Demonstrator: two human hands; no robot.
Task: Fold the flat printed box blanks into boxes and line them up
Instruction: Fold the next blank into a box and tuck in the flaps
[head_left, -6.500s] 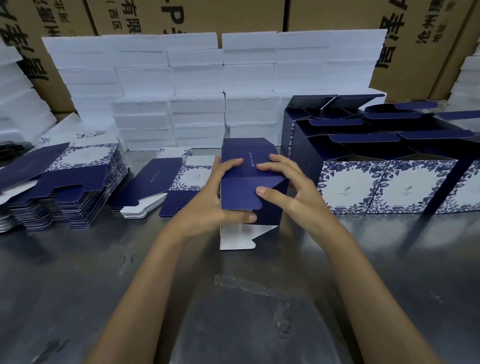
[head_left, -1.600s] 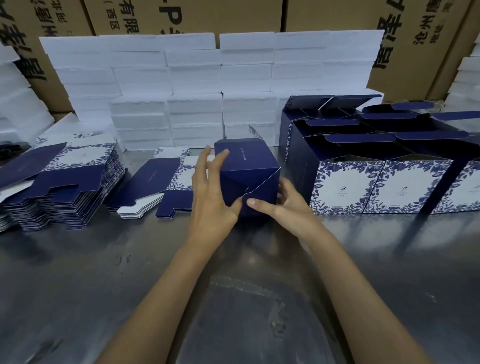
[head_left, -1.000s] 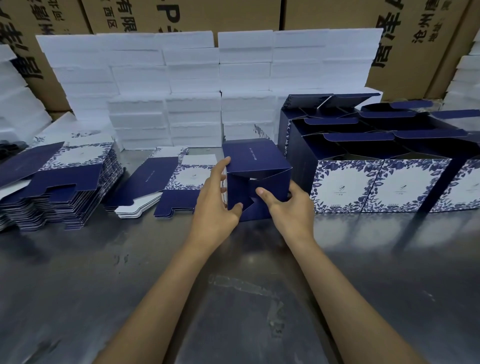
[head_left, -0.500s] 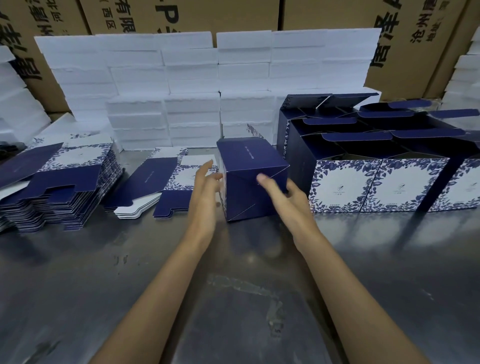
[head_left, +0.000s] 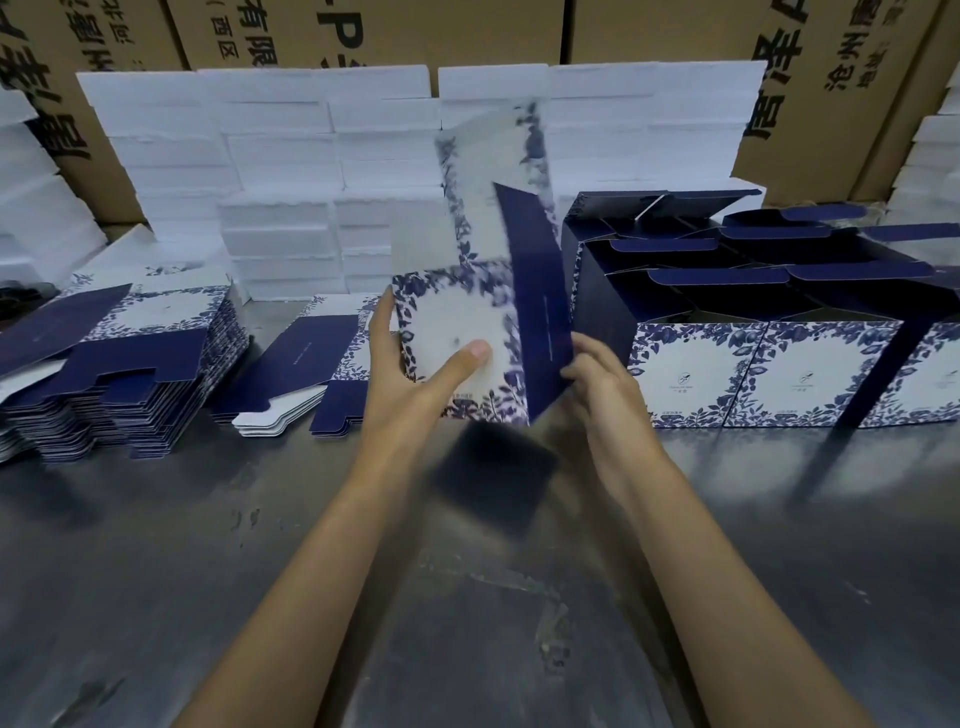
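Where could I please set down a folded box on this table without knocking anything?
The near half of the steel table, left of the left forearm, is bare, as is the strip right of the right forearm, in front of the row of folded boxes. The far side is crowded: stacks of flat box blanks at left, foam blocks behind them.

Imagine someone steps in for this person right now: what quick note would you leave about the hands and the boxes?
Left hand: grip on the box in work, thumb across its flowered white face.
Right hand: holds its navy side from the right; the box is raised, tilted and blurred.
Done: folded boxes stand in rows at the right, tops open.
Left: set this box into the line, then fold the flat blanks, big stack at left and small pile beside it.
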